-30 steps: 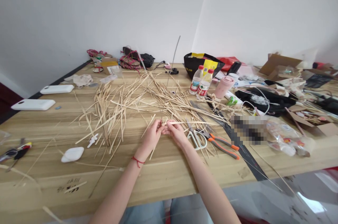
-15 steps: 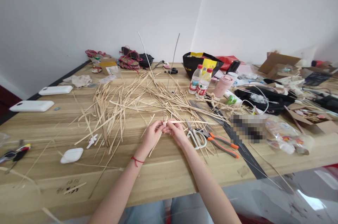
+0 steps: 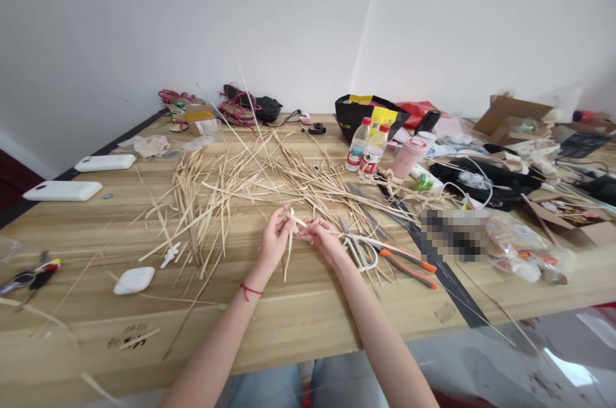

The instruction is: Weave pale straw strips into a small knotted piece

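My left hand point(image 3: 275, 238) is closed in a pinch on two thin pale wires point(image 3: 255, 116), which rise up and leftward from the fingers. A looped straw strip point(image 3: 291, 215) shows at the fingertips, and one end point(image 3: 287, 260) hangs below them. Pinched in my right hand point(image 3: 325, 238) is a flat straw strip point(image 3: 302, 223) stretched between both hands; its long tail point(image 3: 380, 243) runs right, over the scissors point(image 3: 360, 253) and the orange-handled pliers point(image 3: 409, 269). Loose straw strips point(image 3: 206, 187) lie in a wide heap beyond my hands.
Two water bottles point(image 3: 369, 150), a pink cup point(image 3: 410, 156) and a black-yellow bag point(image 3: 349, 114) stand at the back right. White power banks point(image 3: 62, 190) and a small white case point(image 3: 133, 280) lie left. Cartons point(image 3: 570, 219) and plastic bags point(image 3: 510, 244) crowd the right side.
The two wires have tipped leftward and now lean together. My left hand has turned and moved slightly left; the strip between the hands is more exposed, and my hands are farther apart.
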A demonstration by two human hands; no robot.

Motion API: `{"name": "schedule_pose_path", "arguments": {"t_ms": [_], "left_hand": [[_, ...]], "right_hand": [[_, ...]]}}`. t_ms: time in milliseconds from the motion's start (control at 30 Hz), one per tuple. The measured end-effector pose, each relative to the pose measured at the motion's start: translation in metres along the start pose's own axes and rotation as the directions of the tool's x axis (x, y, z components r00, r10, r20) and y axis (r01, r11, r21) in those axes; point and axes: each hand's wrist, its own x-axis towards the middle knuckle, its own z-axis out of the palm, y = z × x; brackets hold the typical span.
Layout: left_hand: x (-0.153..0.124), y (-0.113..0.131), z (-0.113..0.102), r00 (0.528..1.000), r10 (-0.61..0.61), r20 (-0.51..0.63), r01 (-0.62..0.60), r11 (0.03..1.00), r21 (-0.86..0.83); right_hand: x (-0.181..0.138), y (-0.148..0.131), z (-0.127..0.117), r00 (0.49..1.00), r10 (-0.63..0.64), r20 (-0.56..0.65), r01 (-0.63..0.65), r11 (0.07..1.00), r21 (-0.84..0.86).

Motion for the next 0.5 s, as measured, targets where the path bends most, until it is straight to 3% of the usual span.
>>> {"name": "schedule_pose_path", "arguments": {"t_ms": [300, 500], "left_hand": [[0.005, 0.008, -0.005, 0.99, -0.02, -0.136, 0.015, 0.999, -0.042], [0.005, 0.011, -0.006, 0.99, -0.03, -0.141, 0.021, 0.998, -0.067]], "right_hand": [[0.005, -0.002, -0.008, 0.995, -0.025, -0.096, 0.024, 1.0, -0.016], [0.007, -0.004, -0.01, 0.99, -0.052, -0.13, 0.056, 0.998, 0.024]]}}
